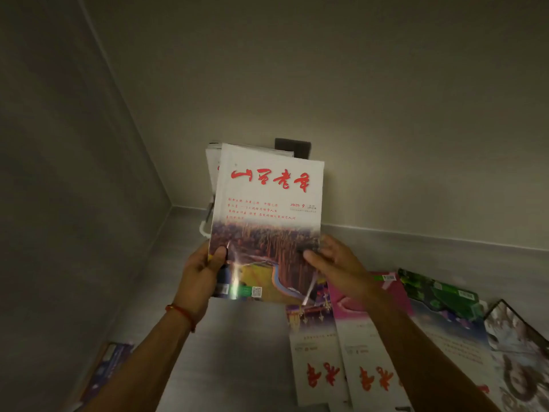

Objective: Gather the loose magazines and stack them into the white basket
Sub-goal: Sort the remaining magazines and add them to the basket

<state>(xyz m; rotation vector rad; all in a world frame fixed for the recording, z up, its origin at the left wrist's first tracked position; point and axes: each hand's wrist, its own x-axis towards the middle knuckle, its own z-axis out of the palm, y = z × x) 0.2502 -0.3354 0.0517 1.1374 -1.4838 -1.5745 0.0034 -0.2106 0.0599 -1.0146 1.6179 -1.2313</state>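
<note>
The left hand point(199, 273) is gripping a magazine point(267, 221) at its lower left corner, thumb lying across the cover and the other fingers hidden behind it, so the fingers are clamped on the magazine. The cover is facing the camera: white above with large red characters, a reddish field and a winding river below. A red string bracelet point(181, 313) is sitting on the left wrist.

The right hand point(335, 264) is touching the magazine's lower right edge; its thumb is pressing on the cover while the remaining fingers are lying fairly straight and relaxed beside the edge (whether any are curling behind the cover I cannot tell).

Just beyond the fingertips, behind the held magazine, more magazines point(252, 150) are standing upright, their top edges showing above it. A bit of the white basket point(203, 228) is peeking out at the held magazine's left edge, just above the left thumb; most of it is hidden.

Below and to the right of the right hand, loose magazines are lying fanned and overlapping on the grey surface point(237, 346): one with a purple scene point(309, 328), a pink one point(356, 304), a green one point(439, 292) and a dark-framed one point(517, 337) at the far right. Near the left forearm, another bluish magazine point(110, 370) is lying at the surface's left edge.
</note>
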